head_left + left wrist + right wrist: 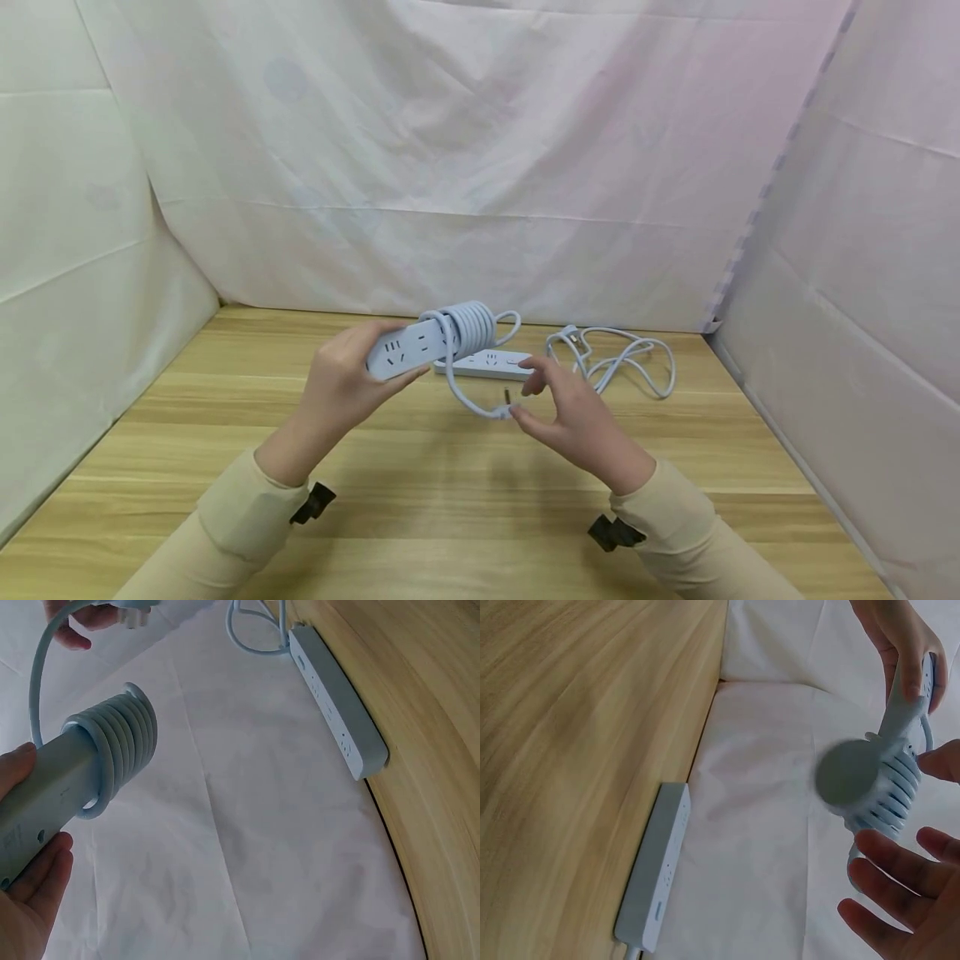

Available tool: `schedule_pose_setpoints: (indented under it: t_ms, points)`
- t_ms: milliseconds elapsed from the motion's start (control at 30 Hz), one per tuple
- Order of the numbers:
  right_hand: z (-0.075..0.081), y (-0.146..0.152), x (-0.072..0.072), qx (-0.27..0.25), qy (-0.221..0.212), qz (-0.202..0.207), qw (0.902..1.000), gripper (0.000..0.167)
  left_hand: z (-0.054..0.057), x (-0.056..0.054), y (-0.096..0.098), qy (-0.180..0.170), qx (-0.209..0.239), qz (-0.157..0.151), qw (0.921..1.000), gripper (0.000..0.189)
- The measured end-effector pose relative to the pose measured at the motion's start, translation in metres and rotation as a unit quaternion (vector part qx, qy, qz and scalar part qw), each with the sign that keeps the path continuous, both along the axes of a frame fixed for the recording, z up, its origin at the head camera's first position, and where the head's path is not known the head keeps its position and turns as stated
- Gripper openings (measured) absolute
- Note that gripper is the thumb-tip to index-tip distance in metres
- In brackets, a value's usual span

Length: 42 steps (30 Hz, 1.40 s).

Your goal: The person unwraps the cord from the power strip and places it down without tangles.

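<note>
My left hand [348,358] grips one end of a white power strip [405,348], held up above the table. Its cord [472,327] is wound in several tight loops around the strip's other end. From the coil a loose length hangs down to the plug [502,412], whose prongs point upward in the head view. Close by the plug is my right hand [581,421], fingers spread and loosely bent, thumb beside the plug; whether it touches cannot be told. In the right wrist view the plug [847,774] is blurred in front of the parted fingers [900,900].
A second white power strip [487,364] lies on the wooden table [420,533] behind the hands. Its loose cord [622,360] spreads in tangled loops to the right, with a plug [572,333] among them. White cloth walls [480,150] enclose the table's back and sides.
</note>
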State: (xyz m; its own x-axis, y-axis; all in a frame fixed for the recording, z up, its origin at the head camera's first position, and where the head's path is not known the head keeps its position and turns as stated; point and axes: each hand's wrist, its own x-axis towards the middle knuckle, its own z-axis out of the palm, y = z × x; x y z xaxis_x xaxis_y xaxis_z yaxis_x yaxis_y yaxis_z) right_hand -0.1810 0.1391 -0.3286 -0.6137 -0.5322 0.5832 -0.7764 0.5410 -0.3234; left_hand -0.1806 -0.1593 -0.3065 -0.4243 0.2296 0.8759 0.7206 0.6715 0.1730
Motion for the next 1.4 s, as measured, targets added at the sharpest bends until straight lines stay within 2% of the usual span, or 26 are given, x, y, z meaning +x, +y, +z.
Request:
schedule_pose_setpoints:
  t_ms: [167, 333, 500, 600, 733, 833, 967, 1033, 1133, 1267, 1400]
  points:
    - [0.005, 0.001, 0.000, 0.003, 0.030, -0.020, 0.9994, 0.049, 0.001, 0.002, 0.000, -0.002, -0.001, -0.003, 1.0000, 0.054]
    - [0.013, 0.003, -0.007, -0.006, 0.067, -0.014, 0.9976, 0.049, 0.002, 0.007, 0.000, -0.010, 0.007, -0.015, 0.9998, 0.055]
    - [0.020, 0.005, -0.014, 0.006, 0.105, -0.002, 0.9944, 0.058, 0.004, 0.012, 0.001, -0.018, 0.017, -0.033, 0.9991, 0.056]
    - [0.024, 0.005, -0.017, 0.020, 0.112, -0.001, 0.9935, 0.064, 0.005, 0.016, 0.003, -0.022, 0.018, -0.051, 0.9983, 0.057]
    - [0.027, 0.004, -0.019, 0.049, 0.096, -0.004, 0.9942, 0.071, 0.006, 0.021, 0.005, -0.041, 0.025, -0.082, 0.9955, 0.055]
    - [0.028, 0.003, -0.019, 0.069, 0.063, -0.008, 0.9956, 0.074, 0.007, 0.025, 0.007, -0.051, 0.027, -0.100, 0.9933, 0.052]
    - [0.026, 0.003, -0.019, 0.068, 0.023, -0.002, 0.9974, 0.070, 0.007, 0.028, 0.010, -0.041, 0.014, -0.107, 0.9933, 0.053]
    - [0.024, 0.003, -0.020, 0.061, 0.014, 0.008, 0.9980, 0.068, 0.006, 0.028, 0.011, -0.039, 0.007, -0.107, 0.9935, 0.055]
    - [0.023, 0.004, -0.020, 0.059, 0.013, 0.024, 0.9979, 0.066, 0.003, 0.028, 0.011, -0.054, -0.001, -0.100, 0.9936, 0.058]
    - [0.021, 0.004, -0.021, 0.068, -0.001, 0.038, 0.9970, 0.065, 0.000, 0.029, 0.010, -0.086, -0.018, -0.073, 0.9935, 0.059]
    - [0.018, 0.005, -0.022, 0.076, -0.013, 0.039, 0.9963, 0.064, -0.001, 0.028, 0.010, -0.095, -0.047, -0.048, 0.9932, 0.059]
